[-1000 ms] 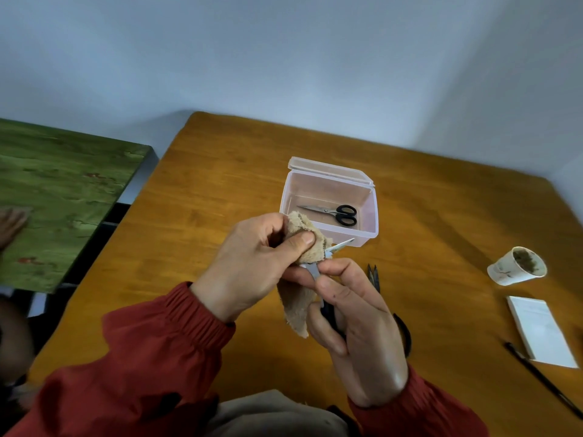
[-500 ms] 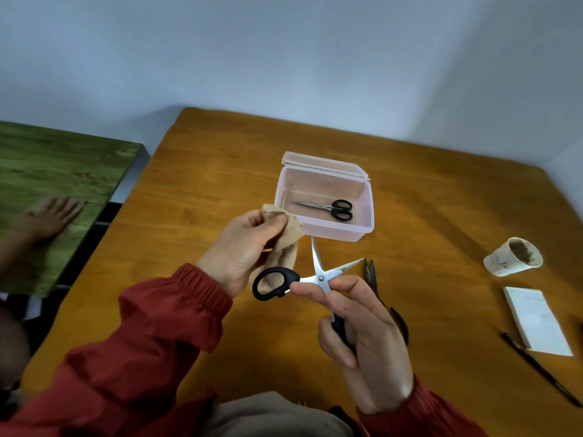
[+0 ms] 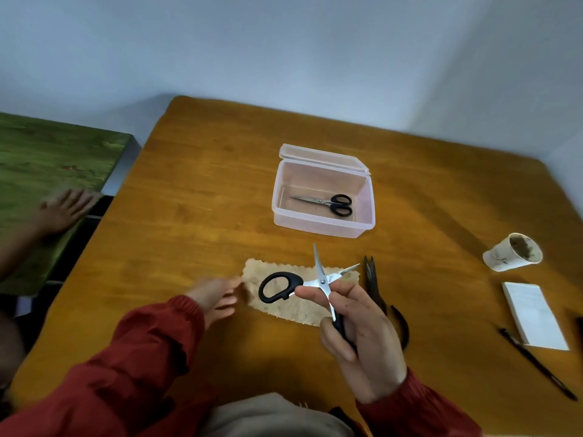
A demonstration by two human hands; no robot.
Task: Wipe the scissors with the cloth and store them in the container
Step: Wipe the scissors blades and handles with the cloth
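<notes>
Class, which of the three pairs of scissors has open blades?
The scissors held in the right hand. The pair in the container and the dark pair on the table are closed.

Container (image 3: 315, 223) mid-frame on table (image 3: 195, 197), stored scissors (image 3: 328, 203) inside. Cloth (image 3: 284, 310) flat on the table below it. Held scissors (image 3: 321, 282) in right hand (image 3: 362, 339), over cloth's right part. Left hand (image 3: 214, 298) at cloth's left edge. Another tool (image 3: 377, 294) just right of cloth. Far right, top to bottom: cup (image 3: 504, 255), notepad (image 3: 533, 313), pen (image 3: 536, 362).

No legible text or labels
</notes>
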